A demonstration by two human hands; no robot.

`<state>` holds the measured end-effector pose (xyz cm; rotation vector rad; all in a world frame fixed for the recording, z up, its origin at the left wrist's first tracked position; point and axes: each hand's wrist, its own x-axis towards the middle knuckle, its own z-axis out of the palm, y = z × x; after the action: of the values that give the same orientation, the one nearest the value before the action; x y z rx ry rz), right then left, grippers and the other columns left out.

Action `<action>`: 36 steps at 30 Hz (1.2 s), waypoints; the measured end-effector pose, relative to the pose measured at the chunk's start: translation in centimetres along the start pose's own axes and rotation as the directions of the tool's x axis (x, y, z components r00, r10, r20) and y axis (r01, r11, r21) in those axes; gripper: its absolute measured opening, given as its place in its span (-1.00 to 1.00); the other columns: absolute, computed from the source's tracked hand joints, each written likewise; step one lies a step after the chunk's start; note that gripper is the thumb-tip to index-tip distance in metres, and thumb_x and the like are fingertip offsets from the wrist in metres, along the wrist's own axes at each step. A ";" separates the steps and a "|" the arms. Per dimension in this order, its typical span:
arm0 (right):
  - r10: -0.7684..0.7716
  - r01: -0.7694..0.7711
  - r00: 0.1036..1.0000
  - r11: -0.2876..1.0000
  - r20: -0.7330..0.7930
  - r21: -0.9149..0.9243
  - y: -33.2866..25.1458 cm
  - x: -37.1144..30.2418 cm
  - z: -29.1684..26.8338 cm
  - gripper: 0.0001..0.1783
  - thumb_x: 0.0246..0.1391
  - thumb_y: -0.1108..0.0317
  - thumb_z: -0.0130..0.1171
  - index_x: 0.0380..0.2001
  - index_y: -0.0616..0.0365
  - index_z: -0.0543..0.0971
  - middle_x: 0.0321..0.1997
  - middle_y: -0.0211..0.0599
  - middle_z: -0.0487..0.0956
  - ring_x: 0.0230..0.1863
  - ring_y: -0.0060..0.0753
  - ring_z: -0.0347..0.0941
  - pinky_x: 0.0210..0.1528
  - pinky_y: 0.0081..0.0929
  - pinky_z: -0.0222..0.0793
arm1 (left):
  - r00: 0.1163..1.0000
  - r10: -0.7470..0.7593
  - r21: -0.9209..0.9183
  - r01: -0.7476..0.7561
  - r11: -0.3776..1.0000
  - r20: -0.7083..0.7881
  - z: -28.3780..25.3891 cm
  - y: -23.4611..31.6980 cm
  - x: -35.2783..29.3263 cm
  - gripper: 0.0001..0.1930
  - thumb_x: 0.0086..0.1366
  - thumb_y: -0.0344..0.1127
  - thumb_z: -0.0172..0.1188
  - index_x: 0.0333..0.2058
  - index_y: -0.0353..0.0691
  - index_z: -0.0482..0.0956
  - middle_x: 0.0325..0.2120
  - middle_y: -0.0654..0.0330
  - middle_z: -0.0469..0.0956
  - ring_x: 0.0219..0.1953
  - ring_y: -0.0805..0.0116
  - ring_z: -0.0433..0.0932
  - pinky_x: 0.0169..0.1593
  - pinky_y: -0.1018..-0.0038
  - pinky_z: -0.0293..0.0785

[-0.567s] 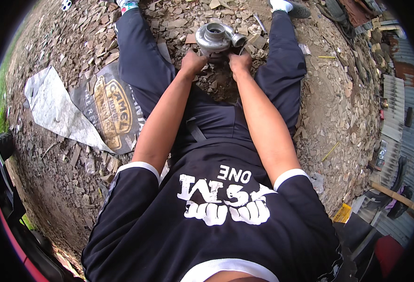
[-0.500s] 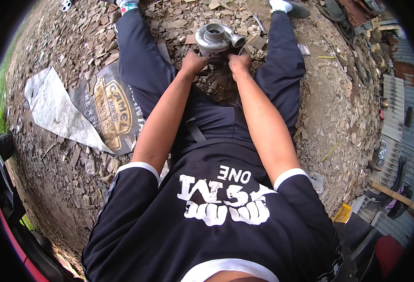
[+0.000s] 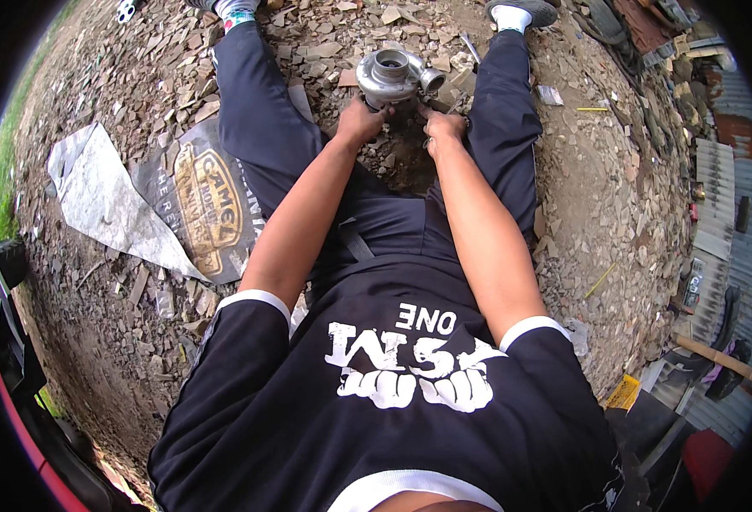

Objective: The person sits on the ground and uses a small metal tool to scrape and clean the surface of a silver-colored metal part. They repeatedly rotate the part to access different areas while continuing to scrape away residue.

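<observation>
Between my legs sits a metal turbocharger (image 3: pixel 389 78), its round inlet facing up and its outlet pointing right. My left hand (image 3: pixel 360 121) is closed against its lower left side, fingers curled around the underside. Just below the outlet, my right hand (image 3: pixel 444 126) is closed too; a thin, dark tool-like piece shows by its fingers, too small to name. The turbocharger's lower part is dark and partly hidden by both hands. Beyond it, near my right leg, a metal wrench-like tool (image 3: pixel 470 48) lies on the stones.
Broken stone chips cover the ground (image 3: pixel 615 230). To the left lie a whitish sheet (image 3: pixel 103 196) and a dark printed sheet (image 3: pixel 209 209). Corrugated metal sheets (image 3: pixel 747 264), a wooden stick (image 3: pixel 717 357) and scrap line the right. A red-edged dark object (image 3: pixel 30 435) stands at lower left.
My right hand has shifted slightly down and right, away from the turbocharger's outlet. My left hand has moved a little to the right along its underside. The view has tilted slightly.
</observation>
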<state>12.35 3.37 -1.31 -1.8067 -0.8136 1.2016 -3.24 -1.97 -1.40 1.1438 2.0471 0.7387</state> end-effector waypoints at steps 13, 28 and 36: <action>-0.065 0.071 0.997 0.968 0.030 -0.241 -0.7 -1.2 -1.3 -0.30 -0.18 0.17 0.55 -0.07 0.48 0.53 0.00 0.02 0.58 -0.06 -0.19 0.53 0.03 -0.31 0.39 | 0.999 0.028 -0.073 -0.025 0.997 0.037 -0.2 -0.5 0.3 -0.29 -0.03 0.09 0.43 -0.07 -0.41 0.55 -0.14 -0.17 0.61 -0.04 -0.01 0.59 0.04 0.26 0.48; -0.180 0.190 0.980 0.974 0.089 -0.123 0.9 1.3 0.7 -0.56 -0.09 0.46 0.34 -0.08 0.35 0.54 -0.13 -0.08 0.63 -0.13 -0.20 0.56 -0.05 -0.28 0.41 | 1.000 0.002 -0.017 -0.002 1.000 0.004 -0.4 -0.5 0.9 -0.18 0.04 0.06 0.38 0.18 -0.32 0.38 0.02 -0.17 0.52 0.10 0.00 0.51 0.14 0.27 0.39; -0.052 0.027 0.991 0.980 0.123 0.195 -1.0 0.2 0.5 -0.82 -0.06 0.43 0.30 -0.49 0.22 0.47 -0.64 -0.48 0.34 -0.76 -0.60 0.12 -0.73 -0.53 0.01 | 0.983 0.011 -0.052 -0.021 0.998 -0.184 -0.6 -1.2 1.3 -0.59 0.13 -0.23 0.23 -0.01 -0.09 0.61 -0.16 -0.02 0.64 -0.08 0.06 0.62 0.02 0.28 0.49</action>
<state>11.90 4.16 -0.69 -1.5632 -0.7725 1.3327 -4.82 -1.49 -2.22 1.0976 2.1572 0.9324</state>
